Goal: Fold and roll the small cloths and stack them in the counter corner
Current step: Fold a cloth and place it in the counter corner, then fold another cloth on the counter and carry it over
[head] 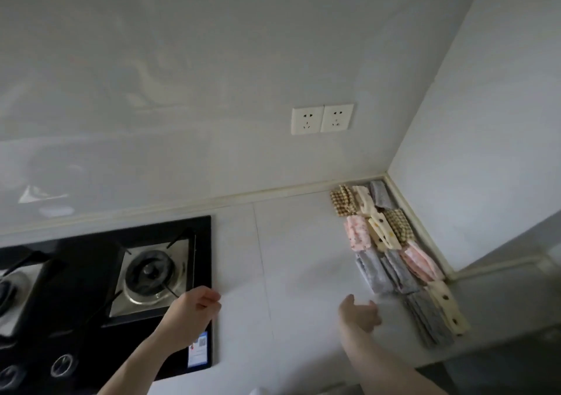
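Beyond right hand (pixel 359 312), rolled cloths (pixel 394 252), apart

rolled cloths (pixel 391 252) line the counter (pixel 297 243) corner, right of the stove (pixel 106 288).

Grey glossy walls (pixel 212 61) meet in a corner, double socket (pixel 322 119) on back wall, black hob (pixel 100 288) set in pale table (pixel 291 258).

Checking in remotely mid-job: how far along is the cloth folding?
Looks nearly or fully done: a dozen or so rolled small cloths, checked, pink, cream and grey, lie packed in rows in the white counter corner. Nothing is in hand: the left hand and the right hand both hold nothing. No unfolded cloth shows on the counter.
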